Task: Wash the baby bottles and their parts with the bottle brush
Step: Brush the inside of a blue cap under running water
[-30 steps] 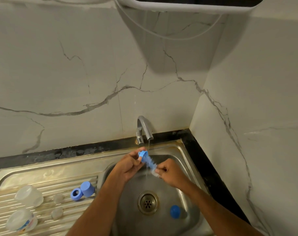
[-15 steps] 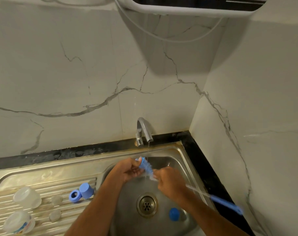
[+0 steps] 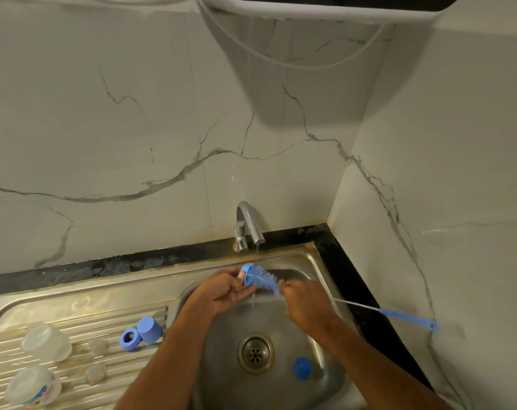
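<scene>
Washed parts (image 3: 141, 334) drain on the sink's ribbed drainboard (image 3: 74, 327) at left; over the basin, the left hand (image 3: 221, 291) grips a blue ring (image 3: 247, 275) under the tap (image 3: 248, 223) while the right hand (image 3: 306, 303) clasps the bottle brush (image 3: 266, 281), scrubbing inside.

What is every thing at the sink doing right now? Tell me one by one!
Tap: on, thin stream running.
Blue ring: held in left hand, brush pushed through it.
Bottle brush: gripped by right hand.
Blue cap: lying on the drainboard.
Second blue ring: beside that cap.
Two clear bottles: lying on drainboard.
Blue piece: in the sink basin, near the drain.
</scene>
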The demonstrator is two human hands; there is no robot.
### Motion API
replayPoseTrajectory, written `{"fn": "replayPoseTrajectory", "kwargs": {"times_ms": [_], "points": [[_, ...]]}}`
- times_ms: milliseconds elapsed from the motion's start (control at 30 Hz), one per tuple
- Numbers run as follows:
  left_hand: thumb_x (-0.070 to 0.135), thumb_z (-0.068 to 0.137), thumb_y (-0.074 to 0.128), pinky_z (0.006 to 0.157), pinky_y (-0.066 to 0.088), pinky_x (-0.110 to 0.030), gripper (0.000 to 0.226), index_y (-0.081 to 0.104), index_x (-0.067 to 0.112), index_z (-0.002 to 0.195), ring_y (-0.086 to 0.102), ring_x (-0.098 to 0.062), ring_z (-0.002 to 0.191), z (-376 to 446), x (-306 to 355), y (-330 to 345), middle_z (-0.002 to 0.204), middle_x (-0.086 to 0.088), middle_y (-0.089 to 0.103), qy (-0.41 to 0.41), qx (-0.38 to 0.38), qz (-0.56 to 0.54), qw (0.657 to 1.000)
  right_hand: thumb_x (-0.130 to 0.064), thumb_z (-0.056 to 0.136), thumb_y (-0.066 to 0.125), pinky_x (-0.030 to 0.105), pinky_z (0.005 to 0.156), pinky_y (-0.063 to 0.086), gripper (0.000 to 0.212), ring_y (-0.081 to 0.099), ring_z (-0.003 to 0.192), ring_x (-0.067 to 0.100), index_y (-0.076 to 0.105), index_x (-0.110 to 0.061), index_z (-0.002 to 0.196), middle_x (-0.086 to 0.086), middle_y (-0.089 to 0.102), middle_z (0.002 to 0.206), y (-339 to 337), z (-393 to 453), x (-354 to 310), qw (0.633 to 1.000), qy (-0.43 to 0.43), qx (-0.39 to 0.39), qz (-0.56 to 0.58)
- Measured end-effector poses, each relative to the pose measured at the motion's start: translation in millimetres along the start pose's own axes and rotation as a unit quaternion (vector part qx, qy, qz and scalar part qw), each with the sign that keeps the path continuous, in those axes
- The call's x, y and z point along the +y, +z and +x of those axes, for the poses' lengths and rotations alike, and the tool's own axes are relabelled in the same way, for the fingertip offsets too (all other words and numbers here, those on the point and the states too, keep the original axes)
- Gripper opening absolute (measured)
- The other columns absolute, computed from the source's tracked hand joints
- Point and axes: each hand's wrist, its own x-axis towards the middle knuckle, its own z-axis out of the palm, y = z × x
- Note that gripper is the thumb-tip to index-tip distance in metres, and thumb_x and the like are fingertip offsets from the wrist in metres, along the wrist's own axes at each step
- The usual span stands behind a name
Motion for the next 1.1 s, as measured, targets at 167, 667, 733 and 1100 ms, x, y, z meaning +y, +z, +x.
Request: {"fn": "replayPoseTrajectory", "kwargs": {"times_ms": [167,667,733,1100], "points": [[-0.006,0.101,0.039,0.092,0.055,-0.046,0.033,0.058,0.0,0.127,0.066,-0.034,0.114,-2,1,7,0.121,-0.021,0.068,0.017,-0.001,-0.011,1.0,-0.021,0.096,0.061,0.019,0.07,0.053,0.018,0.063,0.071,0.0,0.07,-0.009,0.086,-0.004,0.067,0.079,13,-8,-19,0.97,0.021,-0.08,0.23],[-0.001,0.1,0.044,0.097,0.053,-0.048,0.029,0.053,-0.006,0.128,0.067,-0.04,0.113,-4,-1,8,0.12,-0.028,0.068,0.003,-0.007,-0.124,0.992,-0.026,0.094,0.062,0.007,0.07,0.042,0.014,0.061,0.076,-0.001,0.071,-0.026,0.104,-0.008,0.072,0.091,6,-8,14,0.994,0.042,0.053,0.089],[0.001,0.1,0.048,0.092,0.054,-0.045,0.033,0.05,-0.003,0.132,0.066,-0.037,0.115,-2,1,6,0.125,-0.026,0.066,0.002,0.018,-0.138,0.99,-0.024,0.096,0.061,0.004,0.062,0.041,0.012,0.058,0.068,-0.005,0.073,-0.026,0.098,-0.01,0.071,0.085,7,-11,11,0.979,0.085,0.102,0.154],[-0.01,0.098,0.04,0.082,0.059,-0.046,0.034,0.05,-0.008,0.13,0.063,-0.04,0.109,-5,-14,25,0.126,-0.03,0.06,-0.012,0.009,-0.107,0.994,-0.023,0.096,0.06,0.02,0.068,0.058,0.017,0.067,0.078,0.003,0.067,-0.029,0.11,-0.007,0.072,0.099,25,-14,-25,0.98,0.109,0.041,0.161]]}}
